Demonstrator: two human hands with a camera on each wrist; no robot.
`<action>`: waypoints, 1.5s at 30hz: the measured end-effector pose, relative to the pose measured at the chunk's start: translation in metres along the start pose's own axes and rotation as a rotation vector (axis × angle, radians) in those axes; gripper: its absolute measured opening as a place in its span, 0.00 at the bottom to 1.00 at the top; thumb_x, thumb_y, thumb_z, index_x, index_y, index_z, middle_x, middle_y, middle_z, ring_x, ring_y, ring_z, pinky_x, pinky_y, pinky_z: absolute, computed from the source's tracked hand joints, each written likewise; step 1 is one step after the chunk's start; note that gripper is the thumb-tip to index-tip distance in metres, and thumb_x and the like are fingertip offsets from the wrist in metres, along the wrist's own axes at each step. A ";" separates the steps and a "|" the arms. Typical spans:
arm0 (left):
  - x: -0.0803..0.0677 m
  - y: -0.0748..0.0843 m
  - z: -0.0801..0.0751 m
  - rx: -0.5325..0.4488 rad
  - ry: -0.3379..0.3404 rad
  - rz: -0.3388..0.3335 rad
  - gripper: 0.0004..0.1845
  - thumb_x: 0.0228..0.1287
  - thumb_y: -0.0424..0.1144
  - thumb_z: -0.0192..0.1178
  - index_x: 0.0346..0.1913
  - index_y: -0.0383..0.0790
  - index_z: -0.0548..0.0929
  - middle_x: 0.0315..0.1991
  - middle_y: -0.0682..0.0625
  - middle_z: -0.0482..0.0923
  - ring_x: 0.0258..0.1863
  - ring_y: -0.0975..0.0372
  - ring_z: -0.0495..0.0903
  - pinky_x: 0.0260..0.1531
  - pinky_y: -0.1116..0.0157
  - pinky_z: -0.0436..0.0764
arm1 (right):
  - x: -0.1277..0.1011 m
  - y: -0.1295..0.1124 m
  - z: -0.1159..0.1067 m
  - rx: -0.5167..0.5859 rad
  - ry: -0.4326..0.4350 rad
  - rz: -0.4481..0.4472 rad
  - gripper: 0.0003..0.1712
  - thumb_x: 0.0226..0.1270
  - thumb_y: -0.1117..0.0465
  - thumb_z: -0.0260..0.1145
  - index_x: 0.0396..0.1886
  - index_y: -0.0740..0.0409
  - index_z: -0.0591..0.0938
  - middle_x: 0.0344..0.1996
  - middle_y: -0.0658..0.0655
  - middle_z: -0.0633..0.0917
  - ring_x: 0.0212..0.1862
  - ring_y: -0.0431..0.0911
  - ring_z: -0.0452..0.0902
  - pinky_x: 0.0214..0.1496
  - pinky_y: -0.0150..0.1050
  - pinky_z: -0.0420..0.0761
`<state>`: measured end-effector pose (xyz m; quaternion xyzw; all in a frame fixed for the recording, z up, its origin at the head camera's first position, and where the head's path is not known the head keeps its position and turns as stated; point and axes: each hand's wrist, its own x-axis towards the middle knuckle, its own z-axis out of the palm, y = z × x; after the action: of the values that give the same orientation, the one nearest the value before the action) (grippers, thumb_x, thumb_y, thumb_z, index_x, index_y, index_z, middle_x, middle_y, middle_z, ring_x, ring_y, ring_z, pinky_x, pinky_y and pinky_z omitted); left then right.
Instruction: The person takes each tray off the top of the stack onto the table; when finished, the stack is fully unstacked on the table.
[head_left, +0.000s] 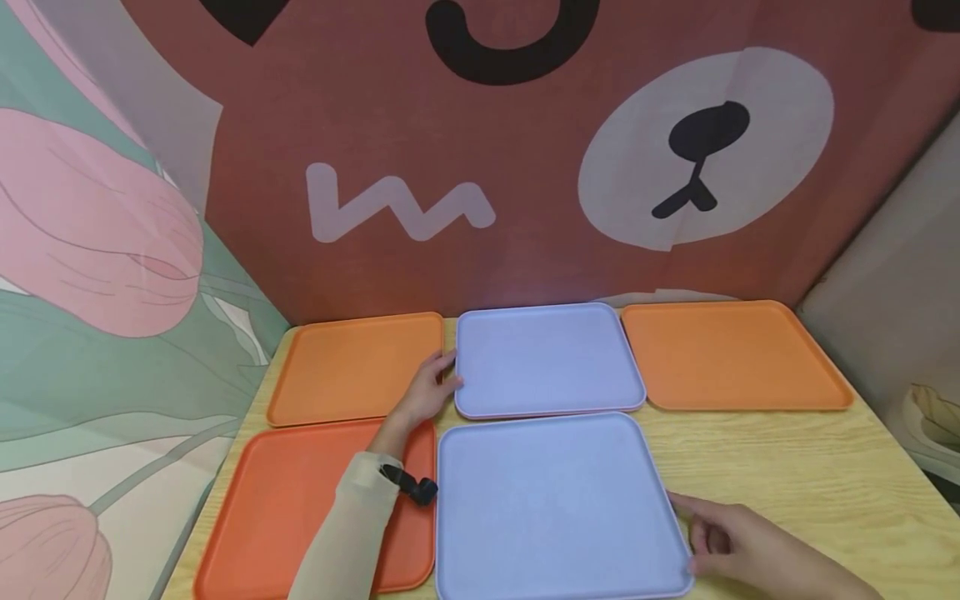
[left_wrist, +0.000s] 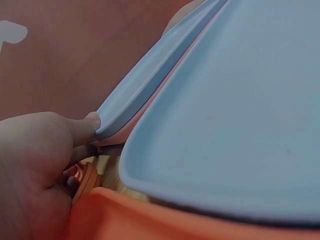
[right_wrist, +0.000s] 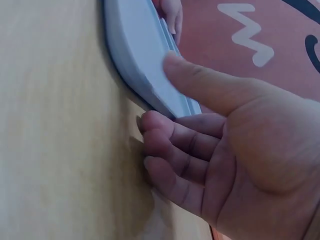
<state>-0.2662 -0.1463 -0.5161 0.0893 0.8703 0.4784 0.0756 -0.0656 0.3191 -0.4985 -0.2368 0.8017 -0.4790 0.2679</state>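
Touching hands (head_left: 427, 392) at tray edges (head_left: 459, 392)

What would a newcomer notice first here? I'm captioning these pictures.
Five trays tile the wooden table: three orange, two lavender. The left hand touches the far lavender tray at its left edge; the right hand touches the near lavender tray at its right edge. A bear-face backdrop looms behind.

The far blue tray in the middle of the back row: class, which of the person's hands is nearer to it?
Left. The left hand touches the far blue tray at its left edge. The right hand is at the right edge of the near blue tray, apart from the far one.
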 end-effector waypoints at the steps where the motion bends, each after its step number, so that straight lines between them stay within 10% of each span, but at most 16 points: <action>1: 0.000 0.000 0.000 -0.001 -0.001 0.000 0.32 0.75 0.36 0.60 0.77 0.36 0.65 0.78 0.32 0.54 0.78 0.41 0.51 0.76 0.45 0.52 | 0.002 0.001 -0.003 -0.003 0.009 -0.054 0.40 0.72 0.61 0.68 0.74 0.77 0.62 0.32 0.44 0.81 0.32 0.39 0.77 0.29 0.34 0.77; 15: 0.000 -0.001 -0.001 -0.010 -0.003 -0.016 0.32 0.75 0.37 0.59 0.78 0.38 0.64 0.79 0.33 0.53 0.79 0.42 0.51 0.76 0.45 0.53 | 0.034 0.008 -0.055 -0.065 0.337 -0.196 0.21 0.76 0.73 0.58 0.65 0.80 0.71 0.38 0.61 0.83 0.35 0.45 0.83 0.30 0.41 0.85; 28: 0.001 -0.001 0.000 -0.008 0.013 0.034 0.30 0.74 0.34 0.60 0.75 0.32 0.66 0.76 0.29 0.56 0.77 0.39 0.53 0.76 0.44 0.52 | 0.082 0.000 -0.078 -0.153 0.511 -0.046 0.23 0.78 0.63 0.61 0.65 0.75 0.75 0.43 0.67 0.85 0.35 0.47 0.84 0.32 0.41 0.86; 45: 0.000 -0.002 0.001 -0.032 0.008 0.027 0.31 0.74 0.34 0.60 0.76 0.33 0.66 0.77 0.30 0.55 0.78 0.40 0.51 0.76 0.44 0.51 | 0.128 -0.004 -0.091 -0.226 0.527 0.157 0.27 0.76 0.59 0.63 0.63 0.78 0.75 0.47 0.71 0.86 0.39 0.49 0.84 0.33 0.34 0.83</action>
<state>-0.2662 -0.1467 -0.5177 0.0978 0.8616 0.4936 0.0670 -0.2197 0.2942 -0.4845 -0.0698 0.9077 -0.4095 0.0586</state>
